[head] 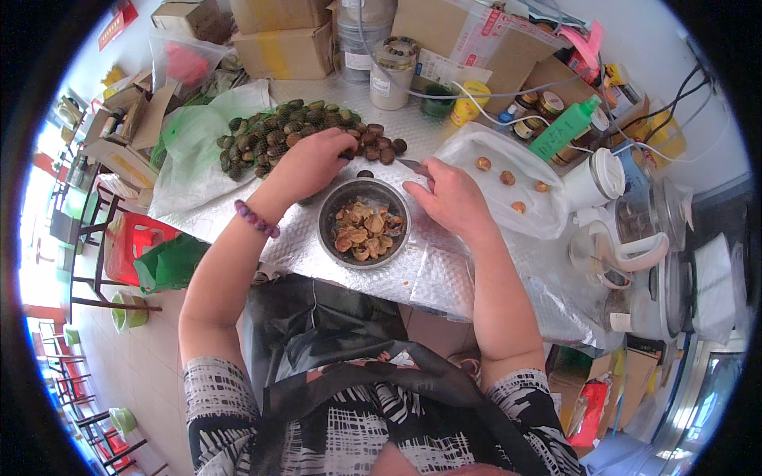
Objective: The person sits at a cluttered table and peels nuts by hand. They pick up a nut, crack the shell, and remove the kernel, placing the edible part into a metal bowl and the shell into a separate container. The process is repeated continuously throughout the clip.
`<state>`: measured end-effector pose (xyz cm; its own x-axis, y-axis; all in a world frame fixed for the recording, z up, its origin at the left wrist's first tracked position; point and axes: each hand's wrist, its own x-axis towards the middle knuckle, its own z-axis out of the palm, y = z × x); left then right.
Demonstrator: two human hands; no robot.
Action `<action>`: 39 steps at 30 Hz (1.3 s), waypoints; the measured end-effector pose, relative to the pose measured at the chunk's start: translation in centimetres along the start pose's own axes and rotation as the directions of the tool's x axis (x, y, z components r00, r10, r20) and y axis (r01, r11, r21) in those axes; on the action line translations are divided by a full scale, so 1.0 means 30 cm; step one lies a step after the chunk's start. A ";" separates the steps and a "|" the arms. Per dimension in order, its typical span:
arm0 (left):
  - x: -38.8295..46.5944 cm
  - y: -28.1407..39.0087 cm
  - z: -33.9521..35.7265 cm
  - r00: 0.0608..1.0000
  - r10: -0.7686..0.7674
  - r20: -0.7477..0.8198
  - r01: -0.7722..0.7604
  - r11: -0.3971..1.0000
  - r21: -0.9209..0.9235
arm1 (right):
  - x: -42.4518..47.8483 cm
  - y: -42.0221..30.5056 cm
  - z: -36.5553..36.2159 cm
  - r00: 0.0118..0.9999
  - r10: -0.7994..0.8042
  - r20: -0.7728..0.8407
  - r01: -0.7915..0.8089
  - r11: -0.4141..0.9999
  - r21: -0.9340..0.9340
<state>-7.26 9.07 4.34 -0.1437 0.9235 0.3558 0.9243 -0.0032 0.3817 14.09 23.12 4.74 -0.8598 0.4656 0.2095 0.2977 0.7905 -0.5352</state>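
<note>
My left hand point(324, 156), with a purple bead bracelet point(256, 219) at the wrist, reaches to the near edge of a heap of dark brown nuts point(297, 128). Its fingers curl on a dark nut point(346, 156), mostly hidden by the hand. Part of the heap lies under green netting; several loose nuts point(381, 143) lie at its right end. In my right hand point(449, 193) is a small knife point(414, 167), blade pointing left. Between my hands stands a round metal bowl point(322, 241) holding brown shell or peel pieces point(366, 229). Another dark nut point(364, 174) is at the bowl's far rim.
A white plastic-lined tray point(536, 223) with several peeled-looking nuts point(507, 178) lies to the right. Beyond it are a green bottle point(562, 131), jars point(549, 104), a white lidded cup point(595, 178) and loose cables. Cardboard boxes point(286, 50) and a lidded tub point(390, 80) line the back.
</note>
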 end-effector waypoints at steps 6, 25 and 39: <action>-0.091 0.069 0.002 0.879 -0.473 -0.058 0.301 0.647 -0.700 | 0.000 -0.013 -0.005 0.996 0.081 0.046 -0.086 0.988 0.129; -0.262 0.353 0.066 0.836 -0.544 -0.071 0.145 0.343 -0.928 | -0.072 -0.163 0.066 0.954 -0.281 -0.107 0.300 0.905 0.301; -0.257 0.378 0.058 0.876 -0.369 -0.309 0.090 0.756 -0.649 | -0.090 -0.203 0.046 0.945 -0.323 -0.058 0.324 0.889 0.322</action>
<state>4.95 2.59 4.44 -0.5765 0.6921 0.4342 0.4562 -0.1682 0.8738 14.02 16.50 6.30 -0.8843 0.2076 0.4182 -0.1475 0.7257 -0.6720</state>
